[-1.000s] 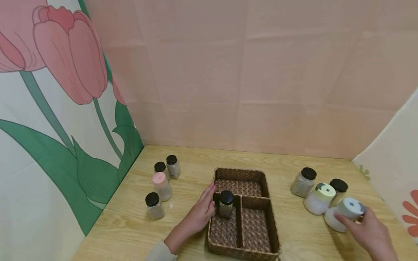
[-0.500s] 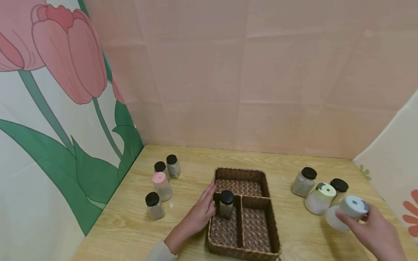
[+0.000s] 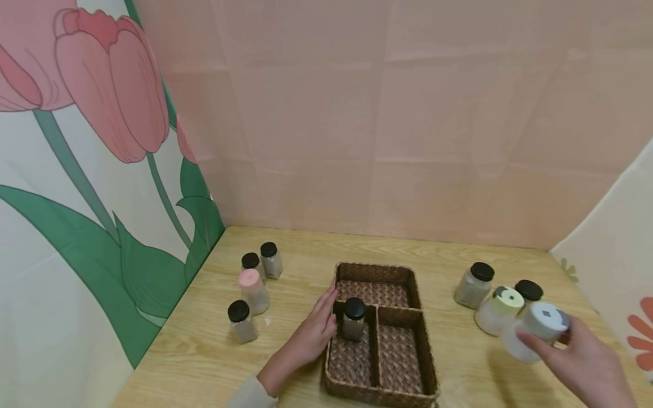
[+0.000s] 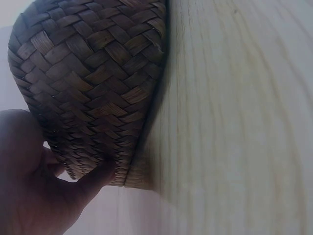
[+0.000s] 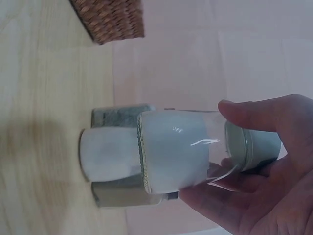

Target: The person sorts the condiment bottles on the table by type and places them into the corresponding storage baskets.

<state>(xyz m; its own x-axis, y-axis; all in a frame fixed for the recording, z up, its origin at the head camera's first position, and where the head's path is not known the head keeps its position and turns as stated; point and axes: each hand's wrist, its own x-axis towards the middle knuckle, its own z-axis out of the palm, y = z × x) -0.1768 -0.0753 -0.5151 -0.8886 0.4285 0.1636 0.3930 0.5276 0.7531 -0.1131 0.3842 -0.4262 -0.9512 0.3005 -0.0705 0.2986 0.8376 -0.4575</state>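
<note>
My right hand [image 3: 586, 362] pinches the white-lidded jar [image 3: 547, 322] below its lid, held above the worktop [image 3: 204, 362] near its right edge. Looks like glass, part-filled: likely stiff, slick, breakable, some heft. Best hold: thumb opposite fingers around the body. Left hand [image 3: 308, 337]: straight fingers against basket [image 3: 377, 396].

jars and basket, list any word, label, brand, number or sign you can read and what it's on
No text is readable in any view.
White lid of the jar in the right hand: dark square mark, too blurred to make out.
Yellow lid: dark mark, too small to read.
Pink lid: faint mark, too small to read.
Black-lidded jars: nothing legible.
Basket: none visible.
</note>
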